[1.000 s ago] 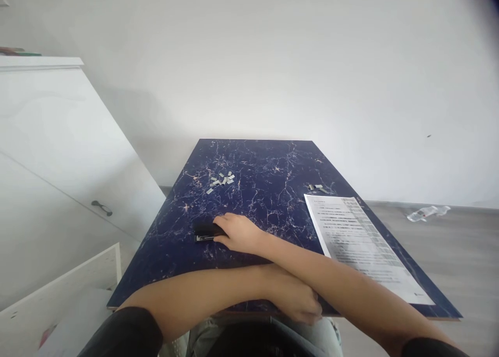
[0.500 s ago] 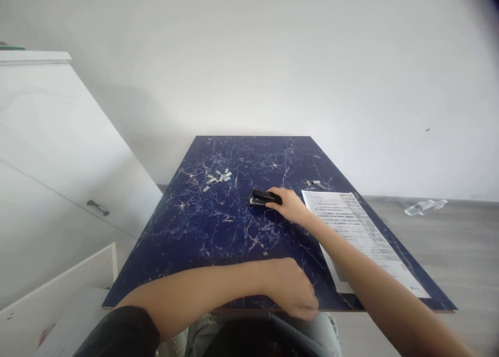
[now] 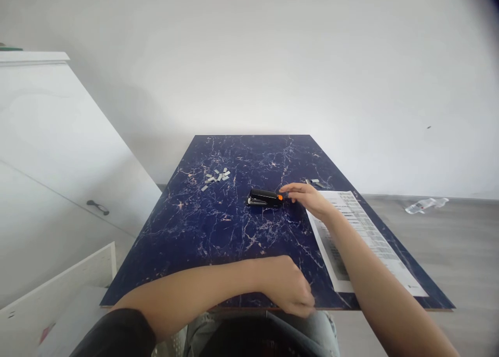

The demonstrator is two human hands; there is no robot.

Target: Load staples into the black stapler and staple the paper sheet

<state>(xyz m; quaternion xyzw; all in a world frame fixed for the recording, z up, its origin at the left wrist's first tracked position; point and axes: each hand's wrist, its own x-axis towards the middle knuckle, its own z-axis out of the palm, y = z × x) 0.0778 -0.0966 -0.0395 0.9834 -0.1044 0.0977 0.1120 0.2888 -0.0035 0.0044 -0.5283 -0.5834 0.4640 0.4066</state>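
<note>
Since the black stapler (image 3: 265, 198) sits on the dark blue table (image 3: 218, 232) with no fingers wrapped round it, the setting-down looks done, or all but done. It appears to rest upright on its base — mouth end to the left, orange end toward the right hand (image 3: 302, 193). That hand has its fingers loosely stretched and parted, with nothing visible in its hold; its fingertips are right by the stapler's orange end, and I cannot tell whether they touch it.

The left hand (image 3: 290, 289) lies on the person's side of the stapler, at the table's near edge, its fingers curled under; how tightly, and whether anything is inside, I cannot tell.

What seems left is whatever concerns the other pieces, all apart from the stapler. The main scatter of small grey strips (image 3: 219, 177) — perhaps staples — lies loose to its left and farther from the person, and a smaller group (image 3: 315, 181) lies to its right, just beyond the right hand. The printed paper (image 3: 364, 222) lies to its right, partly under the right forearm; any staple in it is too small to tell.
</note>
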